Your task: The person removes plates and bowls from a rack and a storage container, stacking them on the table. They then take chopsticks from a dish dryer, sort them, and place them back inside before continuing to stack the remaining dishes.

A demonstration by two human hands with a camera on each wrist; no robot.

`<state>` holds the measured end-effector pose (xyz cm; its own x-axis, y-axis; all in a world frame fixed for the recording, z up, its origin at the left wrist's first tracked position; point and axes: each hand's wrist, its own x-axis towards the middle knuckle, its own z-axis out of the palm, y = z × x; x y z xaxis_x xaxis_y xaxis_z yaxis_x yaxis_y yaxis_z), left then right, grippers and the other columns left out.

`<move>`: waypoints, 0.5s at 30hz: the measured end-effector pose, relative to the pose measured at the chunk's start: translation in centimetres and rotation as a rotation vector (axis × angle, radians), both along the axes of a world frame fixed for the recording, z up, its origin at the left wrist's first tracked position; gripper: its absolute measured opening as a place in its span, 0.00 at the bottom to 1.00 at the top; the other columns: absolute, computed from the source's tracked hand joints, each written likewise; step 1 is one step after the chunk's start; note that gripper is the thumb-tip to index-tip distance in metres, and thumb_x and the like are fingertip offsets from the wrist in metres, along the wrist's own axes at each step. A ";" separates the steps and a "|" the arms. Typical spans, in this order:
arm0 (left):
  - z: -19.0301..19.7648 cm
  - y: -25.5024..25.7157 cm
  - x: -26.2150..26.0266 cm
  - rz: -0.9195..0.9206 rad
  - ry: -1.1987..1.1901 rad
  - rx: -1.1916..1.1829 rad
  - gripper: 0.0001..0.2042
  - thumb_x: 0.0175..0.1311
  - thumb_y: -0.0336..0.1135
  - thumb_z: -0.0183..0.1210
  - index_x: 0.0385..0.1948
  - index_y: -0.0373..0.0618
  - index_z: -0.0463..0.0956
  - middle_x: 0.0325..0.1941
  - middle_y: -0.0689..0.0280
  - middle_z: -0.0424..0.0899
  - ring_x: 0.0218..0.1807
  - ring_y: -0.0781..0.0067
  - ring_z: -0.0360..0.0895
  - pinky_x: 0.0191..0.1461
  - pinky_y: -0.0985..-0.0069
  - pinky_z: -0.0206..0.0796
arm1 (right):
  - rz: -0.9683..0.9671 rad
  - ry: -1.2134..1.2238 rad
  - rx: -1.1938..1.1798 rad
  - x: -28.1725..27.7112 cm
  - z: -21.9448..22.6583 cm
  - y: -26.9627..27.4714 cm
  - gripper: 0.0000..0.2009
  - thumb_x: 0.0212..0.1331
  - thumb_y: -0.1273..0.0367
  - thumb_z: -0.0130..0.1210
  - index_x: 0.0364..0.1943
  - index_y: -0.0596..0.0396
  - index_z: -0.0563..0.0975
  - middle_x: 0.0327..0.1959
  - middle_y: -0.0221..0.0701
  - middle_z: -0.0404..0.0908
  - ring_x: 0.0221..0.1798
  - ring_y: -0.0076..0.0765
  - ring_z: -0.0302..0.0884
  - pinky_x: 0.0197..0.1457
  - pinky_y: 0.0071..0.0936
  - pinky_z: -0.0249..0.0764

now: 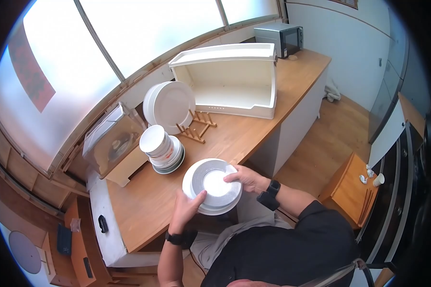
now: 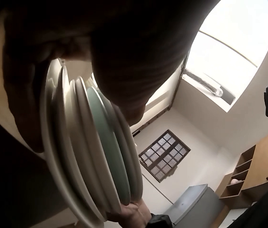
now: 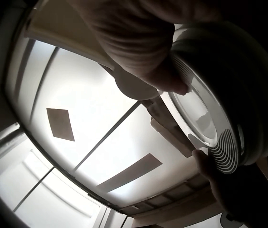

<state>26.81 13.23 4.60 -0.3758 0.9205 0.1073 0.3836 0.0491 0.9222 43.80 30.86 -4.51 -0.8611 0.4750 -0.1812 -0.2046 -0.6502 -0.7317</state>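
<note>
Head view: stacked plates are pinched by left hand and right hand at the desk's near edge, microwave toward far edge.

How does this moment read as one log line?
left hand: grips mostly-white round plate stack | right hand: grips it | wooden counter: white round bowls

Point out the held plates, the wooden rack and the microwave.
Held plates (image 1: 214, 186): head view, top plate's centre.
Wooden rack (image 1: 192, 137): head view, near rail.
Microwave (image 1: 290, 42): head view, dark door.
</note>
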 end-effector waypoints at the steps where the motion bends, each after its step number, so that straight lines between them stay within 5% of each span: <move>1: 0.2 0.8 0.3 -0.008 -0.022 -0.034 0.20 0.60 0.36 0.66 0.44 0.24 0.77 0.37 0.52 0.86 0.39 0.69 0.83 0.43 0.70 0.76 | -0.022 0.013 0.006 0.7 -0.1 0.6 0.25 0.53 0.80 0.63 0.58 0.63 0.73 0.50 0.40 0.82 0.51 0.35 0.83 0.58 0.34 0.79; 7: -4.0 5.5 -0.7 0.017 -0.196 -0.103 0.34 0.58 0.46 0.71 0.50 0.24 0.62 0.49 0.50 0.76 0.48 0.68 0.79 0.45 0.73 0.76 | -0.140 0.094 -0.008 3.2 0.6 3.2 0.24 0.52 0.80 0.63 0.57 0.64 0.72 0.49 0.42 0.82 0.51 0.38 0.83 0.57 0.34 0.80; 15: -7.0 7.8 -1.1 -0.247 -0.587 0.052 0.34 0.58 0.44 0.70 0.58 0.29 0.66 0.52 0.55 0.80 0.50 0.70 0.80 0.50 0.72 0.76 | -0.164 0.031 0.189 4.3 2.4 4.1 0.25 0.55 0.76 0.66 0.57 0.64 0.71 0.50 0.40 0.81 0.50 0.34 0.82 0.56 0.31 0.79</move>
